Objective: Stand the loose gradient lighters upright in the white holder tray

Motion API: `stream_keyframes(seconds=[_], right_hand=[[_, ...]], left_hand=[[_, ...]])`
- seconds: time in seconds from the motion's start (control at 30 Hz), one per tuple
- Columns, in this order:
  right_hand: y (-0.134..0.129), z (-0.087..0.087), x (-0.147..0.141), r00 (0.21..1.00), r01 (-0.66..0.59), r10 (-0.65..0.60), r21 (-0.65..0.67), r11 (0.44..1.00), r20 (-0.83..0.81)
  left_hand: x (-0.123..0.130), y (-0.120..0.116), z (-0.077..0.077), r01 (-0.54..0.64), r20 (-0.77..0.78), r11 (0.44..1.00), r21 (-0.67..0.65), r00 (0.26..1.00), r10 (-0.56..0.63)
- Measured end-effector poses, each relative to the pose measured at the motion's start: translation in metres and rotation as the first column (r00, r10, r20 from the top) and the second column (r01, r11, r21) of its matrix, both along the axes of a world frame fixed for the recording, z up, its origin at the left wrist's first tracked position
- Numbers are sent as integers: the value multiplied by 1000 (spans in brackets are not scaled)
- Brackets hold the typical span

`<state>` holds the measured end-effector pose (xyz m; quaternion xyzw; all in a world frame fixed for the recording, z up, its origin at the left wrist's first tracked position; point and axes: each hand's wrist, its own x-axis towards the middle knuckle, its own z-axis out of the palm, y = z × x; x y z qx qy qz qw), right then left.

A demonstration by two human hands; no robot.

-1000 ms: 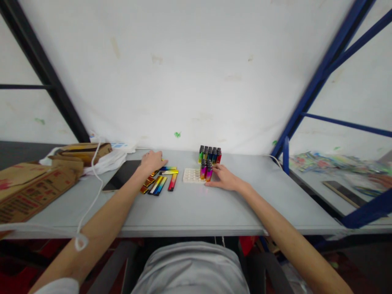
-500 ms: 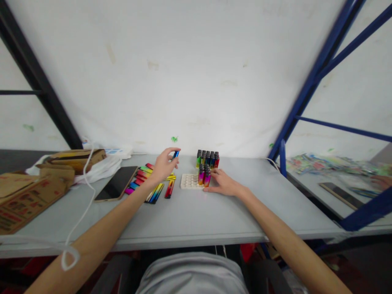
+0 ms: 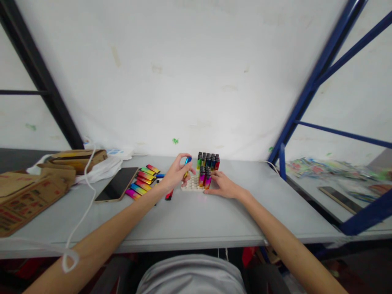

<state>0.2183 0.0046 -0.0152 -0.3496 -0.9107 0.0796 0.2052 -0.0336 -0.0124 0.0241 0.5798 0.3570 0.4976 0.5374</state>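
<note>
Grey flat tabletop (image 3: 190,216): bears all we list. Brown cardboard box (image 3: 27,192), far left. Dark flat tablet (image 3: 117,183), left of centre. White plastic pegged tray (image 3: 191,184), centre, with upright multicoloured lighters (image 3: 208,161) standing on it. Our right hand (image 3: 225,185): flat and open, resting against the tray's right side, holding nothing. Our left hand (image 3: 176,174): fingers pinched round one blue-and-yellow lighter (image 3: 186,165), raised above the tray's left end. Loose rainbow lighters (image 3: 142,181) lie just left of it.

Both forearms are bare; a grey garment (image 3: 191,275) covers the lap, and a white cord (image 3: 70,259) loops beside the left forearm.
</note>
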Motion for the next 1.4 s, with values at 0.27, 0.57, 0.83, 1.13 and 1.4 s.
stream_keyframes(seconds=[0.27, 0.57, 0.83, 1.13, 1.4], right_hand=[[0, 1, -1, 1000, 7, -7, -19, 1000, 24], [0, 1, -1, 1000, -1, 1, -10, 1000, 20], [1, 0, 0, 1000, -1, 1, -14, 1000, 21], [5, -4, 2, 1000, 6, -6, -12, 1000, 10], [1, 1, 0, 1000, 5, -5, -18, 1000, 23]], left_hand=[[3, 7, -4, 92, -15, 989, -120, 995, -94], [2, 13, -13, 155, 36, 952, -265, 988, -151], [5, 11, -10, 117, -21, 960, -255, 992, -127], [10, 6, -9, 115, 18, 966, -232, 993, -114], [11, 1, -5, 127, 128, 951, -282, 987, -94]])
